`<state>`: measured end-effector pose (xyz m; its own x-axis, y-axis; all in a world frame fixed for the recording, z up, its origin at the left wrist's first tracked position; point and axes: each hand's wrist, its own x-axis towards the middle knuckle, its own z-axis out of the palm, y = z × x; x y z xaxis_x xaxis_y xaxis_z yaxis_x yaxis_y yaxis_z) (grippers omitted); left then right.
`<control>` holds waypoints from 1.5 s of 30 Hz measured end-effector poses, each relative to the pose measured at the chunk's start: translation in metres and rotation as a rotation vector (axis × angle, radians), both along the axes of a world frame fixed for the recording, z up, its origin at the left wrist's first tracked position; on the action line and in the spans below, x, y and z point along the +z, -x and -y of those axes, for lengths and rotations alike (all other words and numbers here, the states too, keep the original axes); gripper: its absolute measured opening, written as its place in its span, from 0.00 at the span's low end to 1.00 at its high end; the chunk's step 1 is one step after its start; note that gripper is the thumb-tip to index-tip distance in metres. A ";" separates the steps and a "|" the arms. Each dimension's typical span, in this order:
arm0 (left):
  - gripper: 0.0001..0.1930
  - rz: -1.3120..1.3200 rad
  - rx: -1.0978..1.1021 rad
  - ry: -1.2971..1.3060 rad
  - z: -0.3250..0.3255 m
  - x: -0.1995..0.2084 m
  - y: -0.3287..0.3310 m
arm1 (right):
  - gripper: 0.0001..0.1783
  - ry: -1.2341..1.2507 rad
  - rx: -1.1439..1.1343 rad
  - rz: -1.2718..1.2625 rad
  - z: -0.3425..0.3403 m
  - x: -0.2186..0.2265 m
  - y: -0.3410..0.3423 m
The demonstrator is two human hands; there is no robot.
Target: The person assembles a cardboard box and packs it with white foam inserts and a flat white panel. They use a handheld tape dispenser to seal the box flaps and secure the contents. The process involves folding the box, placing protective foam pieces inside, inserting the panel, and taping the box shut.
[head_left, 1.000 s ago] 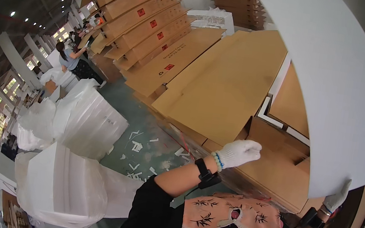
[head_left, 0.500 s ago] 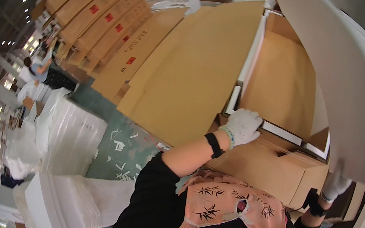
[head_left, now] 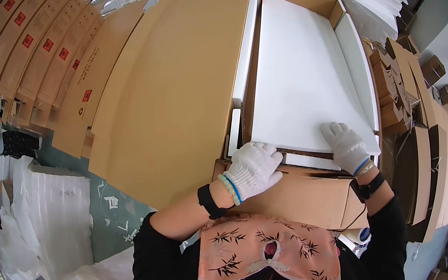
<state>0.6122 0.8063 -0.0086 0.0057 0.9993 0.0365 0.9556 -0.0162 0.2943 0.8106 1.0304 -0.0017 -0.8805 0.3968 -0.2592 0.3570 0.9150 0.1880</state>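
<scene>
The open carton (head_left: 302,195) is the biggest thing before me, a broad cardboard panel (head_left: 168,85) at its left. Inside the carton lies the white sheet (head_left: 304,71); it looks light, thin and bendy, likely smooth and easily creased, so I'd hold it by opposite edges. White padding strips (head_left: 359,67) line the sides. The gloved right hand (head_left: 344,147) rests flat near the sheet's near-right corner, grasping nothing; the left hand (head_left: 254,168) curls at the near rim, its grip unclear to me.
</scene>
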 end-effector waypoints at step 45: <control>0.31 0.697 1.736 -0.292 0.327 -0.220 0.077 | 0.21 0.031 0.131 -0.834 0.030 -0.077 -0.182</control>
